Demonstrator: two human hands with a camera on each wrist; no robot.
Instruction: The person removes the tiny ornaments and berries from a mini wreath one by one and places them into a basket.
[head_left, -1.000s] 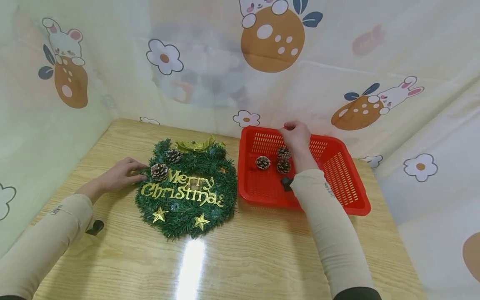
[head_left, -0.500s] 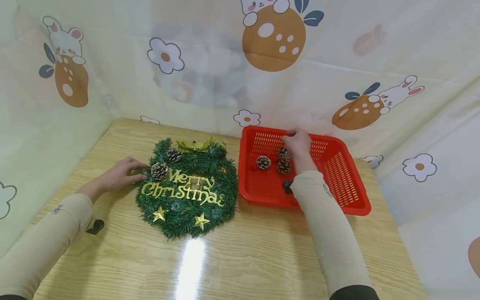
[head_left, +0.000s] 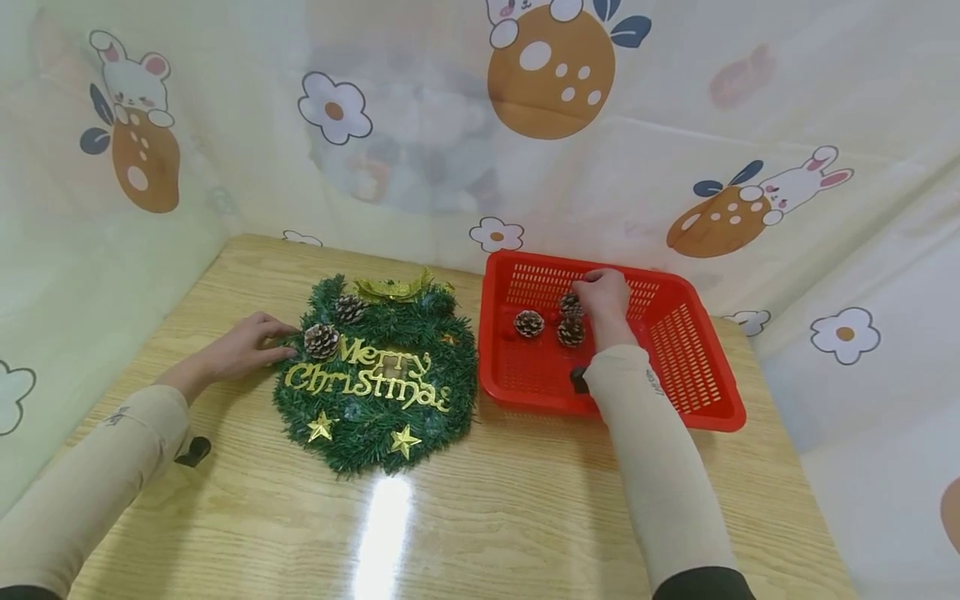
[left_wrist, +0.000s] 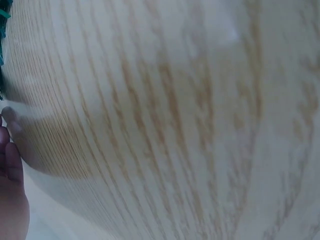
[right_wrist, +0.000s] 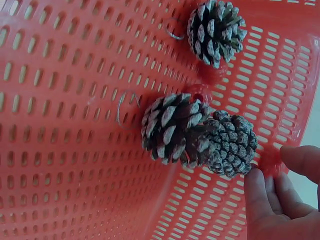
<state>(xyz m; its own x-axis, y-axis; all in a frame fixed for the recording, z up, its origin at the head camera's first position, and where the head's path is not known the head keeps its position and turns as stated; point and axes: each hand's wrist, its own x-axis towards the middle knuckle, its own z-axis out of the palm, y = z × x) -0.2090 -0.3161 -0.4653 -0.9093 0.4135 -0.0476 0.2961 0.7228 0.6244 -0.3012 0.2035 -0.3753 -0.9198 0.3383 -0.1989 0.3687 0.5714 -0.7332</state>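
Observation:
A green Christmas wreath (head_left: 375, 442) with gold "Merry Christmas" lettering, gold stars and pine cones lies on the table. My left hand (head_left: 251, 348) rests at its left edge, fingers relaxed and touching the greenery; in the left wrist view only part of that hand (left_wrist: 12, 185) shows. My right hand (head_left: 606, 298) is inside the red basket (head_left: 491, 367), near its back wall. In the right wrist view, its thumb and fingers pinch a small red ball (right_wrist: 271, 160) beside a pine cone (right_wrist: 231, 145). Another pine cone (right_wrist: 175, 129) touches that one, and a third (right_wrist: 216, 32) lies apart.
More red balls (right_wrist: 200, 92) lie among the pine cones, with thin wire loops (right_wrist: 125, 107) nearby. The wooden table (head_left: 480, 517) extends in front. A patterned curtain (head_left: 420, 167) stands close behind the basket and wreath.
My right hand has come down from the basket's back rim into the basket, toward the pine cones, with the red ball. The left hand and the wreath have stayed in place.

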